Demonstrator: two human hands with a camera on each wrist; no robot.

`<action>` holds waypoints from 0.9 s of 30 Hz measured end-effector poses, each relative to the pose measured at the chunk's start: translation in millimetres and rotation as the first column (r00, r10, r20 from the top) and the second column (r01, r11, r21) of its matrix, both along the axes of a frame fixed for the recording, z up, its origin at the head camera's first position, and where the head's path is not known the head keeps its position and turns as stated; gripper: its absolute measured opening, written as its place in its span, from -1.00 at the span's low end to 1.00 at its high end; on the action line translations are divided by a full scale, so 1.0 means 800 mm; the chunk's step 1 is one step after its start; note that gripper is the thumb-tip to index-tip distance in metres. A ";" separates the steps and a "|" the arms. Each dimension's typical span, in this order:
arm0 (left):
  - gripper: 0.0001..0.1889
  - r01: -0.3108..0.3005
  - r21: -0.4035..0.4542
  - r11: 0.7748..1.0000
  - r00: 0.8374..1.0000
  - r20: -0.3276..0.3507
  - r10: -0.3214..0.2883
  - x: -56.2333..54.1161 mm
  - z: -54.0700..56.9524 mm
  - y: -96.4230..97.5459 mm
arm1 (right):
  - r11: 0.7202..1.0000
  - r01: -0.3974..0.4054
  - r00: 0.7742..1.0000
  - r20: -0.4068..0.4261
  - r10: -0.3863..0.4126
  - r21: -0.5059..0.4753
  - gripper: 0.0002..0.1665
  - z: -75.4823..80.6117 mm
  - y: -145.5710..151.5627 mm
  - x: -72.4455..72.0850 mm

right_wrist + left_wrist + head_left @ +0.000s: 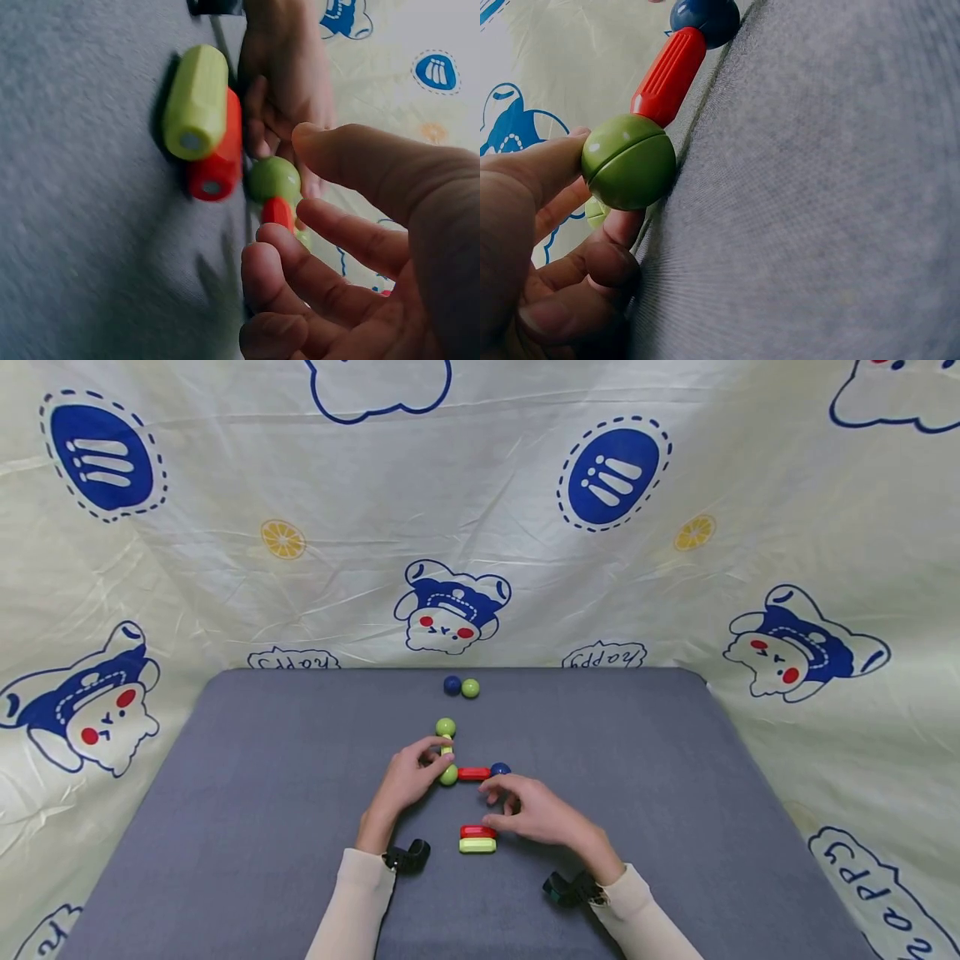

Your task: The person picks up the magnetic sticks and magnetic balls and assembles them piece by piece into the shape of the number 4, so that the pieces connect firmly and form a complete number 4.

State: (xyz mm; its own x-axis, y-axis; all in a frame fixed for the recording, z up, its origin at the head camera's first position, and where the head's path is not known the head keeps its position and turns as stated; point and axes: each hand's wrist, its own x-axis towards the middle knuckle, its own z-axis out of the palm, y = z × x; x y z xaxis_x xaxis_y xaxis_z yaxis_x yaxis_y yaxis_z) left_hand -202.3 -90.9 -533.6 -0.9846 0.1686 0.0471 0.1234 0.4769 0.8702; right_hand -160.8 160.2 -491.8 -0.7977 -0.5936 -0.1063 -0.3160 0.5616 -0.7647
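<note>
My left hand [407, 777] pinches the near green ball [628, 161] between thumb and fingers, at the corner where two rods meet. My right hand [536, 810] holds nothing: thumb and fingers apart, fingertips near the blue ball [500, 768], thumb just beside the loose red rod [477, 832]. The two hands don't touch. Joined pieces lie on the table [637, 735]: attached red rod [473, 773] runs from that corner to the blue ball; attached yellow rod [446, 750], partly hidden by my fingers, runs out to the far green ball [446, 727]. Step, my guess: joining rods to balls, partway, left steadying the corner. Next move seems to call for my right taking a rod and lining its end up with a ball. Loose yellow rod [477, 846] lies alongside the loose red one, nearer me. Loose blue ball [452, 686] and loose green ball [470, 688] sit together near the far edge. Surface flat, grey, fabric-looking; pale printed cloth [337, 602] behind and at both sides, blue cartoon animals, orange slices.
</note>
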 end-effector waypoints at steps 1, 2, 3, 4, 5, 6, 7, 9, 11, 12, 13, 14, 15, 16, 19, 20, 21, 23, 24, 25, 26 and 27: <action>-0.69 -0.003 -0.001 1.000 1.000 0.002 0.003 0.000 0.000 0.000 | 1.000 -0.008 1.000 0.003 0.008 0.004 -0.50 -0.001 -0.002 0.000; -0.69 -0.005 -0.002 1.000 1.000 0.003 0.005 0.000 0.001 0.000 | 1.000 -0.013 1.000 0.003 0.013 0.011 -0.51 -0.002 -0.003 0.001; -0.69 -0.007 -0.002 1.000 1.000 0.006 0.007 0.000 0.001 0.000 | 1.000 -0.016 1.000 0.008 0.016 0.015 -0.51 -0.003 -0.004 0.001; -0.68 -0.009 -0.001 1.000 1.000 0.007 0.009 0.000 0.001 0.000 | 1.000 -0.020 1.000 0.009 0.019 0.021 -0.51 -0.004 -0.006 0.001; -0.68 -0.010 -0.002 1.000 1.000 0.007 0.010 0.000 0.001 0.000 | 0.999 -0.023 1.000 0.014 0.023 0.023 -0.52 -0.005 -0.007 0.002; -0.68 -0.010 -0.003 1.000 1.000 0.008 0.010 0.000 0.001 0.000 | 0.999 -0.027 1.000 0.016 0.026 0.026 -0.53 -0.006 -0.008 0.002; -0.68 -0.009 -0.003 1.000 1.000 0.006 0.009 0.000 0.001 0.000 | 0.999 -0.030 0.999 0.018 0.029 0.030 -0.54 -0.007 -0.010 0.002; -0.69 -0.007 -0.003 1.000 1.000 0.003 0.007 0.000 0.001 0.000 | 0.999 -0.038 0.999 0.022 0.038 0.036 -0.56 -0.008 -0.012 0.003; -0.69 -0.006 0.000 1.000 1.000 -0.001 0.006 0.000 0.002 0.000 | 0.998 -0.047 0.999 0.019 0.046 0.036 -0.58 -0.009 -0.015 0.004; -0.69 -0.006 0.002 1.000 1.000 -0.004 0.006 0.000 0.002 0.000 | 0.998 -0.049 0.999 0.016 0.048 0.038 -0.60 -0.009 -0.016 0.005; -0.70 -0.005 0.006 1.000 1.000 -0.007 0.006 0.000 0.002 0.001 | 0.998 -0.051 0.999 0.008 0.051 0.039 -0.61 -0.010 -0.017 0.005; -0.70 -0.007 0.009 1.000 1.000 -0.009 0.007 -0.001 0.002 0.001 | 0.998 -0.053 0.999 0.001 0.053 0.038 -0.63 -0.010 -0.018 0.006; -0.70 -0.007 0.012 1.000 1.000 -0.010 0.007 -0.001 0.001 0.001 | 0.998 -0.054 0.999 -0.005 0.055 0.036 -0.64 -0.010 -0.019 0.007; -0.70 -0.006 0.015 1.000 1.000 -0.012 0.006 -0.001 0.001 0.001 | 0.998 -0.055 0.998 -0.009 0.056 0.036 -0.65 -0.011 -0.020 0.007; -0.70 -0.003 0.015 1.000 1.000 -0.017 0.004 -0.002 0.001 0.001 | 0.998 -0.058 0.998 -0.019 0.059 0.038 -0.68 -0.012 -0.021 0.008; -0.70 -0.002 0.015 1.000 1.000 -0.018 0.002 -0.001 0.001 0.001 | 0.998 -0.059 0.998 -0.020 0.060 0.039 -0.69 -0.012 -0.021 0.009; -0.70 -0.001 0.015 1.000 1.000 -0.019 0.001 -0.001 0.001 0.001 | 0.997 -0.060 0.998 -0.021 0.060 0.039 -0.70 -0.013 -0.021 0.009; -0.70 0.001 0.016 1.000 1.000 -0.021 -0.001 -0.001 0.001 0.001 | 0.997 -0.062 0.998 -0.026 0.063 0.039 -0.72 -0.014 -0.022 0.009; -0.70 0.002 0.017 1.000 1.000 -0.022 -0.001 -0.001 0.001 0.001 | 0.997 -0.063 0.998 -0.027 0.064 0.039 -0.74 -0.014 -0.022 0.009; -0.70 0.001 0.018 1.000 1.000 -0.022 -0.001 -0.001 0.001 0.000 | 0.997 -0.064 0.998 -0.027 0.065 0.039 -0.75 -0.014 -0.022 0.009; -0.71 0.001 0.018 1.000 1.000 -0.022 -0.001 -0.001 0.001 0.000 | 0.997 -0.065 0.997 -0.029 0.067 0.041 -0.76 -0.015 -0.022 0.009; -0.71 0.001 0.018 1.000 1.000 -0.023 0.000 -0.001 0.001 0.000 | 0.997 -0.066 0.997 -0.028 0.067 0.043 -0.78 -0.015 -0.022 0.009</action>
State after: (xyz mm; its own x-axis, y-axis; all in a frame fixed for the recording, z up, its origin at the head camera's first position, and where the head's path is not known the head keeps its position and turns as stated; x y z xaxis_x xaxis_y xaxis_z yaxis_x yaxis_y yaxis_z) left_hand -202.9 -90.8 -532.9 -0.9831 0.1680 0.0727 0.1436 0.4614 0.8755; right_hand -153.4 142.5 -503.5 -0.7598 -0.6409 -0.1095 -0.3755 0.5700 -0.7309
